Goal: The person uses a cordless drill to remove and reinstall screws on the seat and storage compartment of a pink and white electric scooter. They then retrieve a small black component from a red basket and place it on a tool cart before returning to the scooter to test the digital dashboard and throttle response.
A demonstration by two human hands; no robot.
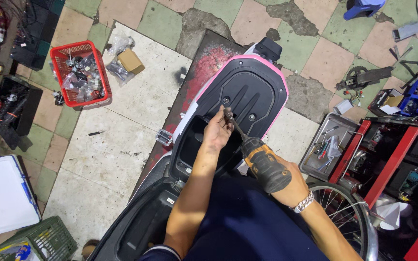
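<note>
I look down at a pink and black scooter with its seat [247, 87] flipped up, black underside facing me. My right hand [289, 186] grips an orange and black cordless drill [264, 164], its long bit angled up toward a bolt on the seat underside. My left hand [217, 133] pinches the bit near its tip [228, 113], steadying it at the seat base. A metal watch [304, 202] is on my right wrist. The open storage well [194, 145] lies below the hands.
A red basket [81, 72] of bagged parts and a cardboard box [130, 60] sit on the floor left. A metal tool tray [327, 145] and red shelving [388, 159] stand right. A bicycle wheel [344, 208] is near my right arm. A green crate [39, 241] is lower left.
</note>
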